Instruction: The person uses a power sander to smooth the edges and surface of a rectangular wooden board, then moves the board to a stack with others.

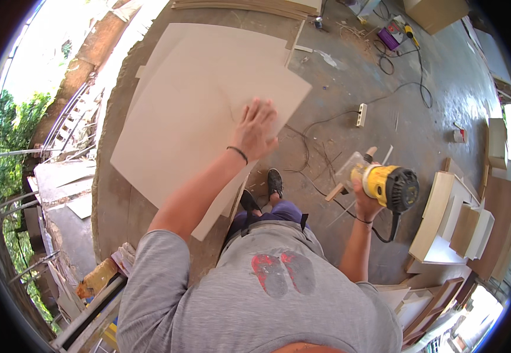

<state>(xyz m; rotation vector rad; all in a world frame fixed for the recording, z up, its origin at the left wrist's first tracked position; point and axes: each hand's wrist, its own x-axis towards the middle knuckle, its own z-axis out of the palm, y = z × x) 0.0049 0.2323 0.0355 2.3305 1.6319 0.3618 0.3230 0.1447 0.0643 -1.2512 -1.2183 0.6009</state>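
while the left hand (255,126) presses flat, fingers spread, on the pale board (208,112), the right hand (366,197) grips a yellow router (388,185).

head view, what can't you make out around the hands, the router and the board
- Right hand: fingers wrapped behind the yellow router; its bit is hidden by the clear base.
- Board: near edge covered by the left forearm and the grey shirt.
- Left hand: palm flat on the board, so the underside is unseen.
- Tools by the cord at top: too small to identify.
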